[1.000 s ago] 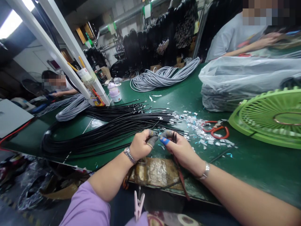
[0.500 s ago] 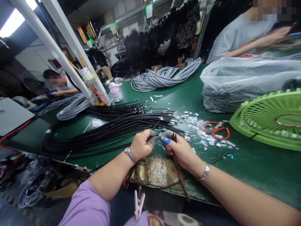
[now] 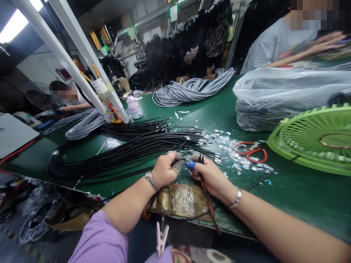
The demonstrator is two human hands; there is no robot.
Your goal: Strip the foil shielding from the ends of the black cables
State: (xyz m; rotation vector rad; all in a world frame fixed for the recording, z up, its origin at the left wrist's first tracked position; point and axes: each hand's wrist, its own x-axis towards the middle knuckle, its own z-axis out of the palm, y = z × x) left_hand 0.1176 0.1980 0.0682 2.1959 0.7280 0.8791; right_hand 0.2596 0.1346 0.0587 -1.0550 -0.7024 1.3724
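My left hand (image 3: 166, 170), with grey covers on its fingertips, is closed around the end of a black cable (image 3: 181, 145). My right hand (image 3: 212, 179) meets it, its thumb in a blue cover and pinched against a grey-covered finger at the cable's end; the fine wires there are too small to make out. Held in the same right hand is a dark two-pointed tool (image 3: 202, 159), tips up, with a long reddish-brown handle hanging below the palm. Just beyond the hands lies a bundle of black cables (image 3: 123, 153), their ends pointing right.
White and blue scraps (image 3: 227, 146) litter the green table (image 3: 298, 204) near red-handled scissors (image 3: 253, 151). A green fan (image 3: 315, 138) and a plastic-wrapped bundle (image 3: 287, 98) stand right. Grey cable coils (image 3: 189, 91) lie behind. A taped board (image 3: 186, 201) sits below my hands. Two people sit across.
My hands stay together at the cable's end; my right hand has shifted very slightly left. The person at the upper right has moved their hands.
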